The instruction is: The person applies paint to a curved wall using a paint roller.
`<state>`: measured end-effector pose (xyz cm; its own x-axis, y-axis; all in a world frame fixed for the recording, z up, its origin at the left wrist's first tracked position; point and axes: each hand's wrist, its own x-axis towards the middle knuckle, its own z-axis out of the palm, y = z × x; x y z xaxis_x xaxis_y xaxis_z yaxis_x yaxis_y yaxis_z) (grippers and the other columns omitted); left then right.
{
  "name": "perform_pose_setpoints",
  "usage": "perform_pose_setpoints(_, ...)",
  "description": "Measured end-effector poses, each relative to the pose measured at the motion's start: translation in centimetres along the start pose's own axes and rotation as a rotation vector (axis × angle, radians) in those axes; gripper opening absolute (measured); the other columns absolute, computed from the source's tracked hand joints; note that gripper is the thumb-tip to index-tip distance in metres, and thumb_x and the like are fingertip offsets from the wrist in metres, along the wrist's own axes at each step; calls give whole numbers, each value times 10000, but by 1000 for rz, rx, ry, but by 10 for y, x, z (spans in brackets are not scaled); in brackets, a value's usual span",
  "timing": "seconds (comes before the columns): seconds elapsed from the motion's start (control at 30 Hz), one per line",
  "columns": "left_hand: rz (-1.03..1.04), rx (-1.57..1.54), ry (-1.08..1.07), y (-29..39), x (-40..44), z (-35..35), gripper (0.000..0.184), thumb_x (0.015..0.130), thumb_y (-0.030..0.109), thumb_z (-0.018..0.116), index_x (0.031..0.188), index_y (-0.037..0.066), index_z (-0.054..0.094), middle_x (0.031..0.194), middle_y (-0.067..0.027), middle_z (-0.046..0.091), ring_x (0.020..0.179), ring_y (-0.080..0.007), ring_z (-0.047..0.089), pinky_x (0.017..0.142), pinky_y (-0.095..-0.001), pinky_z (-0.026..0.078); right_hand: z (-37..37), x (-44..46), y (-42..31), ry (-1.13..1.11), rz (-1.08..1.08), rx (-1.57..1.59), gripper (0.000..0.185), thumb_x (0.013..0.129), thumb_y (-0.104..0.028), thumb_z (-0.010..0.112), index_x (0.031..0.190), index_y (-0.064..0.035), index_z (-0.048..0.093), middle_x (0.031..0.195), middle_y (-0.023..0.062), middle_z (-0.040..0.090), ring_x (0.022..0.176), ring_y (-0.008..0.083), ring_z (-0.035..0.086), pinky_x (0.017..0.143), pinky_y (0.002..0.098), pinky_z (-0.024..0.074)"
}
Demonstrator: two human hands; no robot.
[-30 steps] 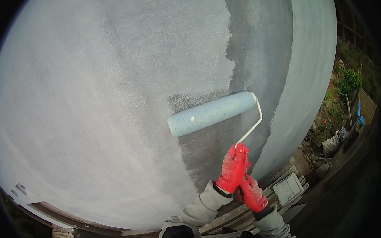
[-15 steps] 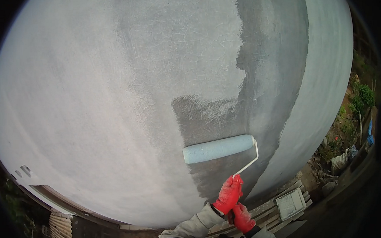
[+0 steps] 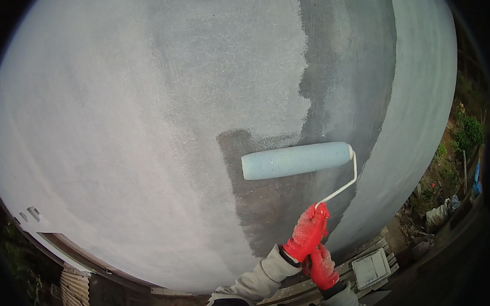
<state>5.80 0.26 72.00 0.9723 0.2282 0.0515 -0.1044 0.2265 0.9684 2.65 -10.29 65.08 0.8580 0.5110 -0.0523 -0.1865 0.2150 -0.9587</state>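
A paint roller [image 3: 296, 161] with a wide pale blue sleeve and a bent white wire frame lies over the wall [image 3: 110, 103], across a dark grey patch. My left hand [image 3: 308, 232], in a red glove dusted with white, is closed around the roller's handle, just below the wire. Lower down, my right hand [image 3: 323, 268], gloved in the same red, is closed on the handle's lower part. The handle itself is mostly hidden by the gloves.
Below right, a paint tray [image 3: 371, 269] sits on wooden planks [image 3: 288, 292]. Plants [image 3: 469, 130] and a whitish sack [image 3: 437, 214] are on the ground to the right. A window opening [image 3: 82, 251] and corrugated sheet [image 3: 75, 289] lie at lower left.
The roller has moved up and to the right along the wall, with both hands travelling with it and still holding the handle.
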Motion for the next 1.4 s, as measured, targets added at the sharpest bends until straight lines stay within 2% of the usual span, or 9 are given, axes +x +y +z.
perform_pose_setpoints(0.43, 131, -22, -31, 63, 28, 10, 354, 993, 421, 462, 877, 94, 537, 578, 38, 431, 494, -80, 432, 466, -264, 373, 22, 23, -66, 38, -106, -112, 240, 959, -279, 408, 832, -84, 465, 579, 3, 431, 443, 133, 422, 417, 287, 377)
perform_pose_setpoints(0.77, -97, 73, 86, -19, -4, -10, 387, 990, 447, 446, 910, 83, 552, 609, 26, 446, 512, -86, 433, 482, -272, 382, 11, -14, 6, 19, 119, -79, 330, 986, -387, 394, 858, -99, 490, 608, 3, 439, 426, 142, 436, 427, 286, 379)
perform_pose_setpoints(0.97, 153, 36, 2, 75, 34, 17, 371, 991, 447, 434, 893, 103, 532, 652, 24, 433, 559, -91, 423, 521, -272, 388, 5, 25, -55, 28, -387, -512, 256, 842, 0, 524, 1074, -84, 458, 713, 20, 488, 489, 111, 481, 419, 238, 373)
perform_pose_setpoints(1.13, -49, 102, 67, 4, 12, -7, 412, 970, 497, 444, 879, 103, 528, 722, -17, 481, 594, -125, 418, 544, -307, 376, -59, 54, 89, 210, -147, -692, 277, 804, -44, 587, 1059, -75, 482, 581, 29, 471, 454, 176, 534, 393, 263, 415)
perform_pose_setpoints(1.17, -80, 44, 66, -29, 7, -13, 409, 968, 500, 448, 867, 112, 529, 714, -5, 479, 585, -116, 418, 536, -298, 372, -87, 60, 124, -121, 36, -64, 480, 919, -351, 572, 1346, -144, 500, 552, 27, 477, 490, 158, 489, 487, 293, 444)
perform_pose_setpoints(1.23, -104, -9, 68, -44, 5, -22, 405, 965, 503, 452, 856, 121, 530, 706, 7, 476, 576, -107, 419, 527, -288, 368, -115, 72, 201, 336, -1006, -1344, 544, 889, -427, 597, 1335, -138, 482, 677, 75, 566, 605, 247, 587, 540, 349, 500)
perform_pose_setpoints(1.27, -81, -5, 92, -39, -1, -21, 405, 965, 503, 454, 847, 123, 530, 684, 16, 464, 565, -101, 419, 523, -279, 366, -110, 72, 188, 339, -1013, -1340, 544, 889, -427, 597, 1335, -138, 482, 677, 75, 566, 605, 247, 587, 540, 349, 500)
perform_pose_setpoints(1.33, -30, -11, 74, -27, 3, -16, 400, 969, 496, 452, 840, 125, 527, 644, 28, 440, 542, -95, 415, 512, -268, 363, -57, 39, 92, -21, 98, -408, 582, 872, -347, 625, 1379, -117, 453, 1044, 173, 630, 883, 321, 635, 695, 418, 533)
perform_pose_setpoints(1.4, 49, -38, 3, 24, 18, -3, 376, 985, 463, 440, 846, 123, 520, 610, 32, 425, 521, -89, 416, 496, -262, 365, -13, 32, 2, 33, -16, -298, 296, 906, -237, 561, 1155, -92, 491, 732, 56, 519, 605, 194, 549, 514, 318, 453)
